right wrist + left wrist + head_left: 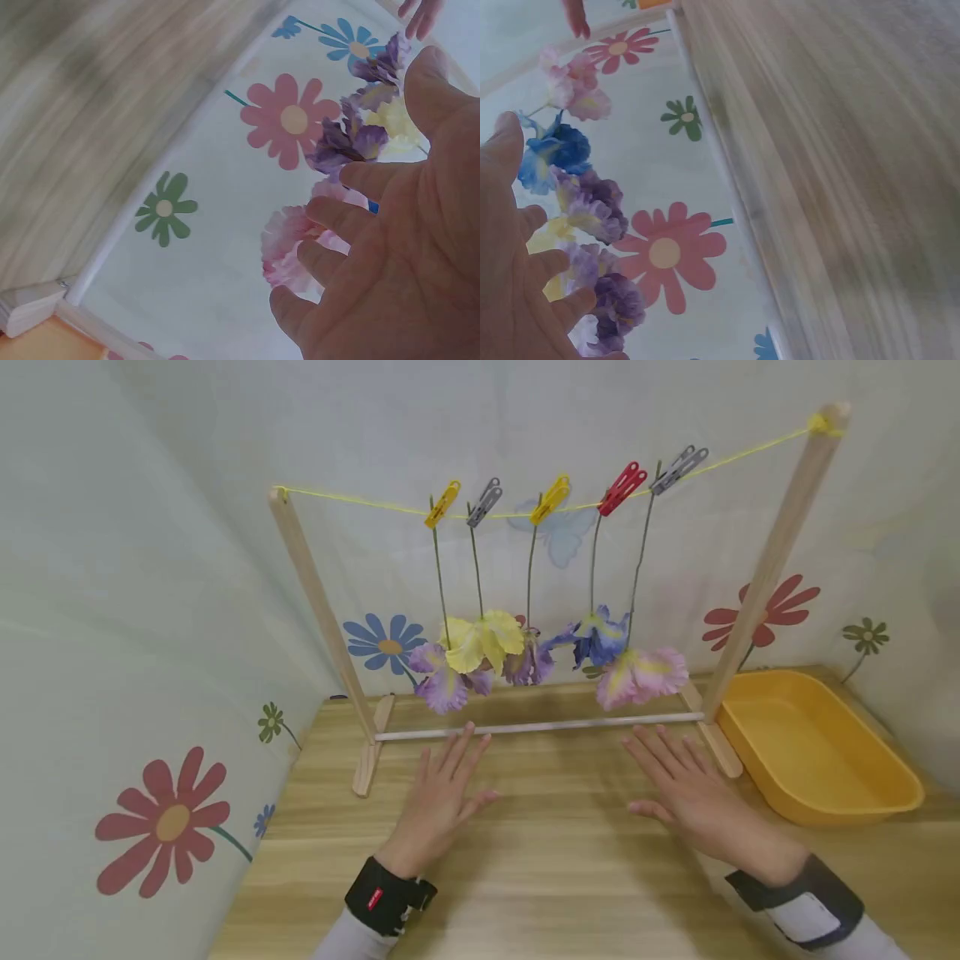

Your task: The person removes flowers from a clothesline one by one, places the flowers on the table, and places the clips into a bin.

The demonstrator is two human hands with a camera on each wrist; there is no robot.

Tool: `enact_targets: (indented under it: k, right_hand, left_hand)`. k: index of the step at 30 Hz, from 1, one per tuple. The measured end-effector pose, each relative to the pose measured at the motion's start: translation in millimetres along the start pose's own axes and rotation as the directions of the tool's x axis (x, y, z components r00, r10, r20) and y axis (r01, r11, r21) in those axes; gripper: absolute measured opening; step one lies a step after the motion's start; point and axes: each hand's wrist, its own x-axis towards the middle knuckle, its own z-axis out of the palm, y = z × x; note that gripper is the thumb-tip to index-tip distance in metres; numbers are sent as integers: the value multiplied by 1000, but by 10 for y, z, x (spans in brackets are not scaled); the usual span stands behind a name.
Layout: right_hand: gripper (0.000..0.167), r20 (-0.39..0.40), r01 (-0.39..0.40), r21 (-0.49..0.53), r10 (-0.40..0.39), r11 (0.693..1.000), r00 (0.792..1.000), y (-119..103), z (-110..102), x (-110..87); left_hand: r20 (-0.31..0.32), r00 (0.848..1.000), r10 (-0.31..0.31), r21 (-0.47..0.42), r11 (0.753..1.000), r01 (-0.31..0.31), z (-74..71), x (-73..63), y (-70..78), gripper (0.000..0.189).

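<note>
My left hand (435,806) is held palm down with fingers spread, its fingertips overlapping the white crossbar (540,727) of a wooden stand. Opposite it, my right hand (693,797) is also spread and holds nothing. Beyond both hands, several artificial irises hang upside down from a yellow string (360,502). From left to right come a lilac iris (442,687), a yellow iris (483,641), a purple iris (530,662), a blue iris (600,637) and a pink iris (645,677). Clothespins grip their stems at the string, among them a red clothespin (622,489) and a yellow clothespin (551,500).
The stand's left post (318,602) and right post (772,568) rise from wooden feet on the wood-grain table (555,877). A yellow plastic basin (825,814) sits right of the stand. Behind hangs a pale curtain (187,568) printed with flowers and a butterfly.
</note>
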Motion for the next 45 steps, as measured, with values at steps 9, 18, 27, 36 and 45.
enact_targets:
  k: [9, 18, 27, 36, 45]
  right_hand:
    - [86, -33, 74, 59, -72, 996, 997, -56, -175, 0]
    - [81, -219, 228, -27, -228, 973, 949, -87, -391, 360]
    - [71, -356, 258, -25, -250, 966, 900, -129, -423, 544]
    - [61, -437, 327, 39, -278, 944, 855, -225, -512, 812]
    - [62, -427, 357, 27, -312, 934, 849, -390, -777, 1269]
  left_hand:
    - [-88, 995, 35, -202, 978, -53, -149, 25, 94, 81]
    - [-212, 977, 37, -298, 949, -101, -456, 285, 15, 83]
    - [-233, 972, -24, -407, 910, -75, -585, 357, 11, 76]
    - [-354, 930, -93, -532, 838, -118, -657, 504, 66, 56]
    - [-435, 888, -146, -603, 780, -168, -776, 701, 30, 49]
